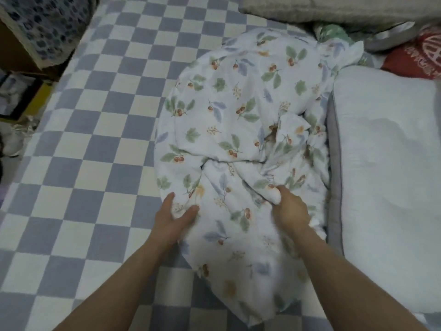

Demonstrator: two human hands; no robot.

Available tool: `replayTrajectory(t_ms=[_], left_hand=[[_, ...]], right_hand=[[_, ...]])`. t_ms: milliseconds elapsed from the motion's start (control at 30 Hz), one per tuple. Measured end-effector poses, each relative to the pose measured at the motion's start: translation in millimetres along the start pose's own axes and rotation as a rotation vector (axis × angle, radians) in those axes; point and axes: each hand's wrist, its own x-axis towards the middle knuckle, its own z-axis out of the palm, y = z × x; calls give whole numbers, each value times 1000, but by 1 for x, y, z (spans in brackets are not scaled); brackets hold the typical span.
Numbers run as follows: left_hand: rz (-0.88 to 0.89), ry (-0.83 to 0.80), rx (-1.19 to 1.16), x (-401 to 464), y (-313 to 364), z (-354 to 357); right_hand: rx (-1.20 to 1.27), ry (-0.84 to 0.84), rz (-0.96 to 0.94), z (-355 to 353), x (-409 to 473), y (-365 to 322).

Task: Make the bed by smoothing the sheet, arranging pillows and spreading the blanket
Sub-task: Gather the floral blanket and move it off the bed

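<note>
A white blanket printed with leaves and acorns lies bunched in a heap on the blue-and-cream checkered sheet. My left hand grips the blanket's near left edge between thumb and fingers. My right hand is curled tight round a fold of the same blanket, a little to the right. A large white pillow on a grey base lies just right of the heap.
A beige pillow lies at the top right, with a red embroidered cushion and a grey satin one beside it. Boxes and a blue-patterned cloth stand off the bed's left side.
</note>
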Motion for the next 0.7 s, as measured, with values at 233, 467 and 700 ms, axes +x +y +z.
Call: replayTrajectory(t_ms=[233,467,700], left_hand=[[-260,-278,-405,-34,16,16],[-32,-66,-121,-88,28,10],[312,139,179,-164,4,-90]], right_hand=[[248,4,-336,-4,-105,-66],[0,-64,-562,-34,-187,-93],[-19,-398,-638,-50,-235,-95]])
